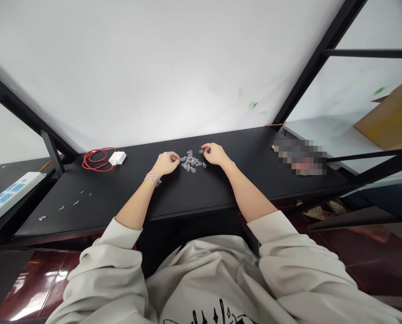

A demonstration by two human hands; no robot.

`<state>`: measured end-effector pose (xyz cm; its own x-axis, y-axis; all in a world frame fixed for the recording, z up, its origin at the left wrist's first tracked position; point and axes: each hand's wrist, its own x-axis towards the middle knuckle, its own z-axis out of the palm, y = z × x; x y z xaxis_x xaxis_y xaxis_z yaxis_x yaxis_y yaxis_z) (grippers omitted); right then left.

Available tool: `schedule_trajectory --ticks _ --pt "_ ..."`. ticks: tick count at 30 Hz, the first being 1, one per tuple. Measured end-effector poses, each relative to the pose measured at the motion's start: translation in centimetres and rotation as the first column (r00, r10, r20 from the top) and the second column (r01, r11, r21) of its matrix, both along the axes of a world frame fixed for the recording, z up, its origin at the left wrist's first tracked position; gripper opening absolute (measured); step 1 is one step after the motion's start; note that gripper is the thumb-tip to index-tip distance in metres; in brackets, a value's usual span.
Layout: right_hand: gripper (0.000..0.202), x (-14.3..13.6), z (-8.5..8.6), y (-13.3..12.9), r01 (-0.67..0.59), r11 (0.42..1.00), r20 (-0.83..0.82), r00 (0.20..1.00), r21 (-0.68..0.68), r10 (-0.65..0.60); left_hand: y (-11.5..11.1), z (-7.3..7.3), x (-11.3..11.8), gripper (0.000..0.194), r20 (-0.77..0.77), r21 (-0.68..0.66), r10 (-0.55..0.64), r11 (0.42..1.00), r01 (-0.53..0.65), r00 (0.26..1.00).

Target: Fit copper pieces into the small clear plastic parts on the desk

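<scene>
A loose pile of small clear plastic suction cups (192, 161) lies on the black tabletop (187, 198), between my two hands. My left hand (168, 163), with a beaded bracelet at the wrist, is at the left edge of the pile. Its thumb and fingers are pinched together, and one suction cup (182, 159) shows at the fingertips. On the other side, my right hand (215, 154) is curled, thumb and forefinger closed about a single suction cup (201, 151) a little apart from the pile.
A red cable (94, 165) and a white charger (117, 158) lie at the back left. Several tiny pieces (76, 203) are scattered nearer the left edge. A power strip (11, 195) is at far left. A blurred-out item (302, 157) lies at right. The white wall (173, 72) stands behind.
</scene>
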<state>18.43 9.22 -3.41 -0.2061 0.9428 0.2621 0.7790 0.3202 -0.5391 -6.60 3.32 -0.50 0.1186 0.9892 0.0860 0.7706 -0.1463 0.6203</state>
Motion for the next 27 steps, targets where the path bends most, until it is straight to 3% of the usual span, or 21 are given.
schedule_trajectory --ticks 7,14,21,27 --pt "0.014 -0.9 -0.8 1.0 0.02 0.999 -0.026 0.999 0.045 -0.019 -0.1 -0.3 0.1 0.018 -0.045 0.057 -0.018 0.998 0.02 0.999" --pt "0.012 1.5 0.1 3.2 0.019 0.998 -0.07 0.997 -0.061 -0.024 0.0 -0.6 0.1 0.017 -0.021 0.052 -0.032 0.998 0.033 0.999" --pt "0.019 2.4 -0.7 3.3 -0.006 0.983 -0.31 0.949 -0.181 -0.052 0.0 -0.7 0.1 0.018 -0.025 0.062 -0.031 0.998 0.033 0.999" --pt "0.016 1.9 -0.8 3.6 0.045 0.99 -0.306 0.948 -0.132 -0.083 0.1 -0.6 0.1 0.018 -0.024 0.056 -0.029 0.998 0.03 0.999"
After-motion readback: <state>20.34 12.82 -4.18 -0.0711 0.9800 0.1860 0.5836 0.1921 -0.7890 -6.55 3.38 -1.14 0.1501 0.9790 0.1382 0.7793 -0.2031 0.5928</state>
